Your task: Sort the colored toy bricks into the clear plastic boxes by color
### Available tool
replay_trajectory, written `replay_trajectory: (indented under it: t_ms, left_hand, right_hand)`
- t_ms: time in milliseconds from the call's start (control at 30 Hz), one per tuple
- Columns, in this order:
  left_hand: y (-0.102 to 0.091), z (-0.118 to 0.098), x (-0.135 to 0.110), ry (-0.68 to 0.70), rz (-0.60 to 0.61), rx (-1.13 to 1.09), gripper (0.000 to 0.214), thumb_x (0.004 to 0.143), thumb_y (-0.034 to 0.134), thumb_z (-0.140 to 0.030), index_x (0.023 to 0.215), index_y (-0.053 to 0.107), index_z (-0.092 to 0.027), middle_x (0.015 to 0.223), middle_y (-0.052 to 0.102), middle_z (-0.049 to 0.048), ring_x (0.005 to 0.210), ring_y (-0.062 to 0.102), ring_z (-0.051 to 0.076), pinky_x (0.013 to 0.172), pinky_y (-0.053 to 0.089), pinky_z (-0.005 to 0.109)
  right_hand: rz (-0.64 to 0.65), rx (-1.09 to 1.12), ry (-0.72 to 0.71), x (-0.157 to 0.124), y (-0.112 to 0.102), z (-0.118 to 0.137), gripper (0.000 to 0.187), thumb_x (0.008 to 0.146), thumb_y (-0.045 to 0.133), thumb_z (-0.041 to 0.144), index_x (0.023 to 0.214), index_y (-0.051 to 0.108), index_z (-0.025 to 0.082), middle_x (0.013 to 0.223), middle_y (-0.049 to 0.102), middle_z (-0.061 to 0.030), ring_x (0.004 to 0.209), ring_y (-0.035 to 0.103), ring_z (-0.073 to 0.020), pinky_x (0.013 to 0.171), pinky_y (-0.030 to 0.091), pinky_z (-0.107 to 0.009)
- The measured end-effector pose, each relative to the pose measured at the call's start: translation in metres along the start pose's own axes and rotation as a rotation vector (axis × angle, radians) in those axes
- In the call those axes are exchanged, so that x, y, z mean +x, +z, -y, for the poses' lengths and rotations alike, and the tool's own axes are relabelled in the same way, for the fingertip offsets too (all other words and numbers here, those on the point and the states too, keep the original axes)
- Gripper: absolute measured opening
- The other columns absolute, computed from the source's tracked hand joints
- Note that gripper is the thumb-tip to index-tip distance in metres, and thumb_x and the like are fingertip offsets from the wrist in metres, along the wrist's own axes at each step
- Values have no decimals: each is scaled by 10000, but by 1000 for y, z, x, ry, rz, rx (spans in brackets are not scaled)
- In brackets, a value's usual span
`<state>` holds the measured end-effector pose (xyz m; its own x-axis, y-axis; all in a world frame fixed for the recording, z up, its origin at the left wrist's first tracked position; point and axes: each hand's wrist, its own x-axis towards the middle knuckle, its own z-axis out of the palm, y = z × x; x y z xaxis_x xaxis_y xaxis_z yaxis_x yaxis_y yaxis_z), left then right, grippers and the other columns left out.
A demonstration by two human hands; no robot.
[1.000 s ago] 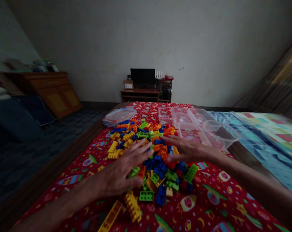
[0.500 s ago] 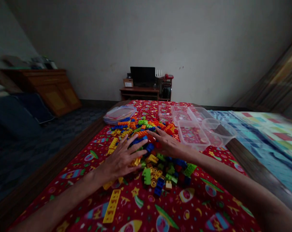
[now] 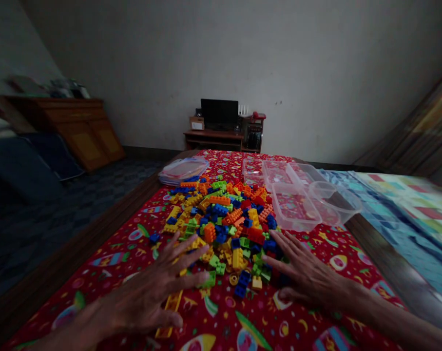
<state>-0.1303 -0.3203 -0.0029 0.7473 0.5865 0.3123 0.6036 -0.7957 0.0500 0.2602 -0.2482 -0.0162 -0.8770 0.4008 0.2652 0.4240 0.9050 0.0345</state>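
L grip point(image 3: 153, 290), lower left of frame, & R grip point(image 3: 304, 270), right of ctr, both have fingers spread well apart; bricks point(image 3: 224, 219) lie btwn & beyond them, mid-frame on the bench point(image 3: 96, 236), pile's near edge close by the fingertips (can't tell if touching). Bricks = small studded plastic pcs, loose & jumbled: yel, orng, red, blue, grn, some long, some short, w/ one blue pc point(image 3: 154, 238) off at the pile's left.

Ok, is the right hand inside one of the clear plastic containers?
No, the right hand is spread at the near right edge of the toy brick pile, with the clear plastic containers beyond it.
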Motion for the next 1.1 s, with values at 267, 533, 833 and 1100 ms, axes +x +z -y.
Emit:
replay_trajectory:
  t_ms: [267, 533, 833, 1100]
  left_hand:
    - [0, -12, 46, 91, 117, 59, 373, 857, 588, -228, 1214, 604, -337, 1460, 449, -21, 1420, 257, 271, 1174, 27, 564]
    - [-12, 13, 38, -29, 16, -8, 380, 898, 563, -390, 1275, 561, -348, 1459, 450, 13, 1399, 311, 261, 1171, 112, 544]
    - [-1, -15, -1, 114, 125, 152, 566, 881, 579, -416, 1411, 379, -398, 1488, 404, -52, 1420, 251, 235, 1184, 131, 482]
    - [26, 29, 62, -12, 62, 250, 603, 882, 579, -421, 1434, 339, -380, 1520, 352, 24, 1415, 254, 287, 1148, 11, 599]
  right_hand:
    - [18, -38, -206, 112, 10, -3, 663, 853, 591, 480, 1450, 340, 341, 1586, 73, -148, 1443, 90, -348, 1092, 165, -637]
    - [-87, -37, -88, 110, -10, -18, 565, 892, 549, 427, 1422, 412, 289, 1573, 152, -149, 1428, 173, -349, 1098, 206, -631]
    - [-101, -13, -58, 18, 16, -11, 574, 876, 571, 276, 1424, 400, 264, 1589, 7, -154, 1429, 157, -357, 1050, 399, -520]
    - [-42, -36, -123, 90, 22, -20, 579, 877, 569, 266, 1431, 402, 233, 1566, 105, -205, 1427, 116, -385, 1068, 345, -560]
